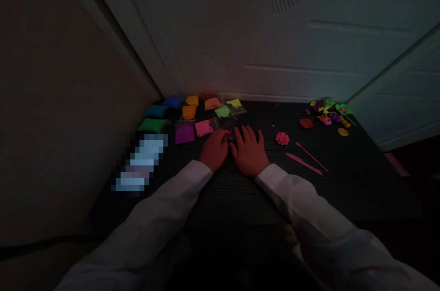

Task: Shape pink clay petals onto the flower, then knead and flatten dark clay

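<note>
My left hand (215, 149) rests on the dark table with its fingers curled inward. Whatever lies inside those fingers, if anything, is hidden. A dark clear packet (227, 122) lies just beyond its fingertips. Beside it, my right hand (251, 152) lies palm down with the fingers spread, its thumb close to the left hand. To the right of that hand sits a pink flower-like clay piece (282, 138). Two pink modelling tools, a flat knife (304, 163) and a thin stick (311, 156), lie farther right.
Packets of coloured clay, including purple (184, 134), pink (204, 128) and green (152, 125), spread across the back left. A blurred bright screen (142, 162) is at left. Small clay pieces (326, 110) and a red lump (305, 123) sit back right, before a white panel (213, 30).
</note>
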Tool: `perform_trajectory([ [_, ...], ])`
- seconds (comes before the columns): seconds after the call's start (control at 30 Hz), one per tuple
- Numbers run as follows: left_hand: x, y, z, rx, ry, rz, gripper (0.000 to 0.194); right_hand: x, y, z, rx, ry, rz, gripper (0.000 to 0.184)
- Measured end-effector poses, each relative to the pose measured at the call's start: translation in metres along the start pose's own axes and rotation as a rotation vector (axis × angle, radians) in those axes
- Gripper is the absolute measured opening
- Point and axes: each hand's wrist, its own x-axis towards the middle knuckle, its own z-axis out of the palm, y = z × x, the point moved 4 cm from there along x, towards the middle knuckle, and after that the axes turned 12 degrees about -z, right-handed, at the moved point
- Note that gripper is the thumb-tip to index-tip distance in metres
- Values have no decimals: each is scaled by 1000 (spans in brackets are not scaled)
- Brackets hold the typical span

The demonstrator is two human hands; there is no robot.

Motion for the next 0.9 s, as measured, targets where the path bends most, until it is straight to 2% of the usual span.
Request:
perform_trajectory([
  [0.2,-1,0,-1,20,34,22,20,2,4,0,188,95,55,50],
  [0.4,-5,5,-4,107,60,93,22,10,44,-10,573,236,195,36],
  [0.53,-22,24,0,203,13,208,23,10,67,-26,809,379,302,36],
  [0.7,-43,53,8,316,-55,369,25,6,66,-34,1008,475,363,31],
  [0.77,-39,58,7,354,-43,386,27,5,65,-35,1051,507,377,30],
  [0.9,-14,58,5,418,33,347,31,6,69,-33,1091,551,403,28],
])
